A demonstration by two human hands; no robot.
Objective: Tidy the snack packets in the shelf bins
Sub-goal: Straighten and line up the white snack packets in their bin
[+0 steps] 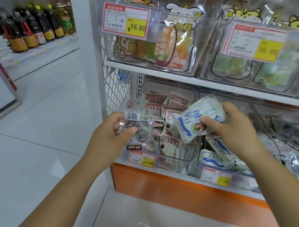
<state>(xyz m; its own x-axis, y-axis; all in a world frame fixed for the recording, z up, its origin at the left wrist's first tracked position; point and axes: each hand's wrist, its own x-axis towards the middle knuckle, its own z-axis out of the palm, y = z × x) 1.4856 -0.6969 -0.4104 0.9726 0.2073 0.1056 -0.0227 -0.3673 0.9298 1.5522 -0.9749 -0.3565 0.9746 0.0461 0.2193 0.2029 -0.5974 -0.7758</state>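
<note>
Packets held, two lots. A clear packet of dark pieces (140, 132), barcode uppermost, is pinched by the left hand (108, 133), thumb across its face and fingers curled behind, in front of the left lower bin (180, 162). A white-and-blue packet (196, 116) is gripped by the right hand (236, 131), fingers wrapped over its top edge; layered edges suggest more than one there, though the count cannot be told.

Likely reason for the hold: both lots look like strays lifted clear for sorting, since the left bin holds maroon-labelled packets (155, 97), unlike either.

Matching stock: white-and-blue packets (217, 150) lie in the middle lower bin (243, 178), just below the right hand; dark packets (288, 135) lie in the right lower bin (273, 108), well apart from the left hand.

Counts: lower bins in view, three; upper bins (148, 63) of cartoon pouches, two; price tags (126, 20), four, clipped to the bin fronts. Oil bottles (34, 27) line a separate shelf at far left, too crowded to count.
</note>
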